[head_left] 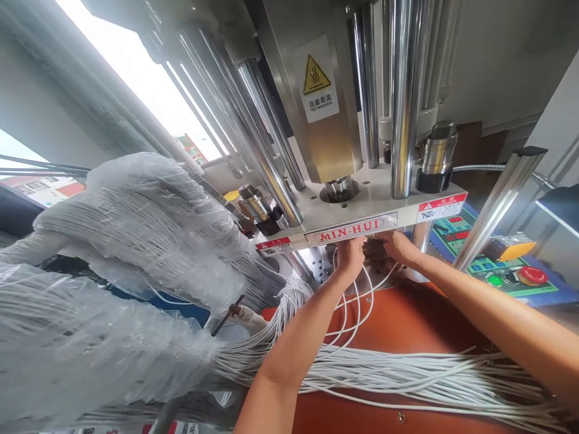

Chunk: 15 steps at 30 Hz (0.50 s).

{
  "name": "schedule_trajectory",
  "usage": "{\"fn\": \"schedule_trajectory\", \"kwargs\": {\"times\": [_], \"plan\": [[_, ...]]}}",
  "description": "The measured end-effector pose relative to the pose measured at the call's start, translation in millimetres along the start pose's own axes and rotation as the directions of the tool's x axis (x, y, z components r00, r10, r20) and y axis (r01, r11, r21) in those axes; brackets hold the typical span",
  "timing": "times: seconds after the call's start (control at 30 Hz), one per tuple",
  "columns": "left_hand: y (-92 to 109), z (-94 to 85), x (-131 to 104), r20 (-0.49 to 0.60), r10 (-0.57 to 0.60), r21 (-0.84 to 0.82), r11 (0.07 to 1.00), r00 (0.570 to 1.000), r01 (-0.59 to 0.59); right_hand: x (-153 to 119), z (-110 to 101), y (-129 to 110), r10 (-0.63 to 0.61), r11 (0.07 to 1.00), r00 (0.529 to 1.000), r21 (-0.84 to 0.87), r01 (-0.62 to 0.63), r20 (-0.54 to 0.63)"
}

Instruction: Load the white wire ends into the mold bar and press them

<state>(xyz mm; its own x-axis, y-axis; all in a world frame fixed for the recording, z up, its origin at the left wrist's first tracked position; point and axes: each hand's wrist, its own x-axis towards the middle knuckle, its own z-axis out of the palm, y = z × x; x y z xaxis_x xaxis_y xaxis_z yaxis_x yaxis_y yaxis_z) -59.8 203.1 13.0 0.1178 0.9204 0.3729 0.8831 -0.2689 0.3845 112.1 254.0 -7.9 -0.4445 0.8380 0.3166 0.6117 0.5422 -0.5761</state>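
Under the front plate of a press machine [353, 230], my two hands work close together. My left hand [351, 258] has its fingers curled in a closed grip at the mold area, with white cables [362, 304] looping down beside and below it. To its right, my right hand [398, 247] reaches in under the plate edge, its fingers bent together. The fingertips of both hands are partly covered by the plate, and what the right one grips is hidden. A bundle of white cables [389, 371] lies across the orange-brown work surface [393, 319] below my forearms.
Plastic-wrapped cable bundles [149, 223] hang on a rack at the left. Chrome guide columns [404, 96] and a heated metal block [323, 108] with a high-temperature label stand above my hands. A control panel [502, 253] with a red emergency stop button [532, 275] sits at the right.
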Motion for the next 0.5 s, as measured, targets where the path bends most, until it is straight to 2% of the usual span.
{"fn": "schedule_trajectory", "kwargs": {"times": [0.17,0.23,0.37,0.5], "plan": [[-6.3,-3.3,-6.4,0.085,0.157,0.171,0.971,0.984,-0.17,-8.6,4.8,0.2,-0.072,0.996,0.997,-0.054,0.071,-0.023],[-8.0,-4.8,-5.8,0.14,0.176,0.204,0.958,0.974,-0.203,-11.3,3.3,-1.8,-0.112,0.99,0.994,-0.088,0.111,-0.007],[-5.4,-7.3,-3.7,0.19,0.166,0.202,0.958,0.968,-0.204,-12.2,-3.0,1.2,-0.152,0.986,0.987,-0.062,0.155,0.059],[-2.4,-9.0,-6.6,0.137,0.14,0.187,0.969,0.981,-0.164,-10.2,-3.0,11.3,-0.041,0.999,0.999,-0.004,0.041,-0.025]]}}
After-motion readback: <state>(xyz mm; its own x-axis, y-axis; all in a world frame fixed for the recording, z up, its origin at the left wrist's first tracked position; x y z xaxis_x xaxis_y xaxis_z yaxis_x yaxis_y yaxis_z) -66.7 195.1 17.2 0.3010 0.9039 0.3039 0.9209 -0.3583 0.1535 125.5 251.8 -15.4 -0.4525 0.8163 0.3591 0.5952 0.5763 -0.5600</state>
